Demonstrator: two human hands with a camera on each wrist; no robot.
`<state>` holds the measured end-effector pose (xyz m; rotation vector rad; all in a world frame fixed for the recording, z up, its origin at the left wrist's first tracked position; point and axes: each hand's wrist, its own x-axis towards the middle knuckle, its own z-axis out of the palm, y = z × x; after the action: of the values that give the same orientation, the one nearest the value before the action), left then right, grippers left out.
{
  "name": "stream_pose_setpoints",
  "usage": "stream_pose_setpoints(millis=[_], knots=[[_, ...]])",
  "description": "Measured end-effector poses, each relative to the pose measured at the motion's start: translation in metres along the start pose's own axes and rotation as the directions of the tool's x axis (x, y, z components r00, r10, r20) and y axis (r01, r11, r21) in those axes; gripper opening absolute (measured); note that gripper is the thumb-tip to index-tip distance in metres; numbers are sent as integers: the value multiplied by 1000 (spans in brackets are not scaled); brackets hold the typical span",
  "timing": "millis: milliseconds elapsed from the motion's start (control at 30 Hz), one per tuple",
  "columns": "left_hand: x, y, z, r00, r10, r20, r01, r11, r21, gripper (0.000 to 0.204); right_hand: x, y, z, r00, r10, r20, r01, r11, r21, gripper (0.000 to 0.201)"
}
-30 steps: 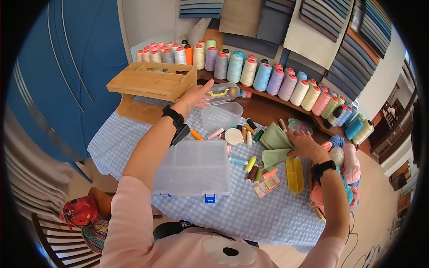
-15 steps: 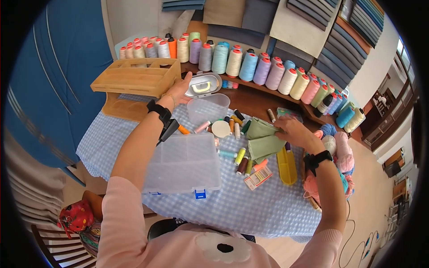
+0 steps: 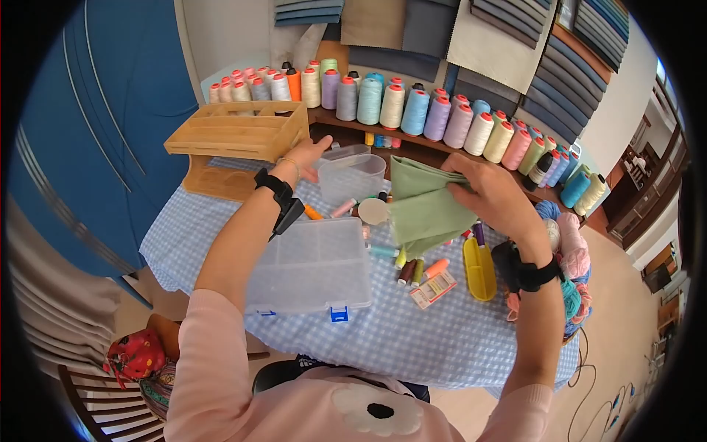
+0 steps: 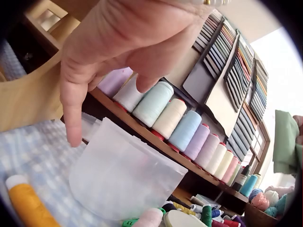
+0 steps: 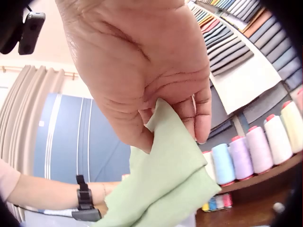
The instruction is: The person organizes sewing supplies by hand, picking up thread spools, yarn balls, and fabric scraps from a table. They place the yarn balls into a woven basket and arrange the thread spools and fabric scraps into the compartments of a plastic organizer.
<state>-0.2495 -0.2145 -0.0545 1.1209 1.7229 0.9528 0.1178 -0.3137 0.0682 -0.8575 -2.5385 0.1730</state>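
Spreading at left, pinching at right.
With left hand (image 3: 308, 156), reaching just beside clear tub (image 3: 352, 179) with fingers wide; with right hand (image 3: 499, 197), pinching green cloth (image 3: 426, 210) between thumb and fingers, above small spools (image 3: 406, 272).

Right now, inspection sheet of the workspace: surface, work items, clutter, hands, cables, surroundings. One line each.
Surface: blue-and-white checked tablecloth
Work items: green fabric, held up, hanging in folds; clear tub, upright
Clutter: loose spools, yellow tray, small packet
Hands: right hand pinches the fabric; left hand beside the tub, contact unclear
Cables: loose cables on the floor, right side
Surroundings: thread cones on a shelf, fabric swatches hanging behind
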Motion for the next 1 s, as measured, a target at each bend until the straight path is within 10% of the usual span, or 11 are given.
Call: stream_pose_setpoints(millis=[100, 167, 267, 367, 767, 1000], knots=[[-23, 16, -3, 1000, 3, 30, -9, 974, 225, 95, 5, -9, 12, 999, 17, -51, -11, 993, 117, 21], [-45, 25, -4, 940, 327, 101, -340, 859, 383, 80, 8, -9, 21, 996, 56, -64, -41, 974, 223, 21], [-116, 39, 3, 876, 451, 174, -480, 853, 205, 66, 9, -15, 36, 988, 92, -128, -32, 910, 413, 23], [-180, 35, 8, 866, 403, 297, -339, 909, -244, 56, 7, -15, 50, 981, 130, -146, -27, 830, 557, 22], [-251, -24, 30, 861, 282, 424, -64, 885, -461, 36, -35, -44, 70, 944, 285, -164, -103, 731, 674, 17], [-245, -25, 35, 825, 504, 256, -378, 829, -412, 13, -52, -41, 81, 951, 263, -163, -80, 718, 692, 17]])
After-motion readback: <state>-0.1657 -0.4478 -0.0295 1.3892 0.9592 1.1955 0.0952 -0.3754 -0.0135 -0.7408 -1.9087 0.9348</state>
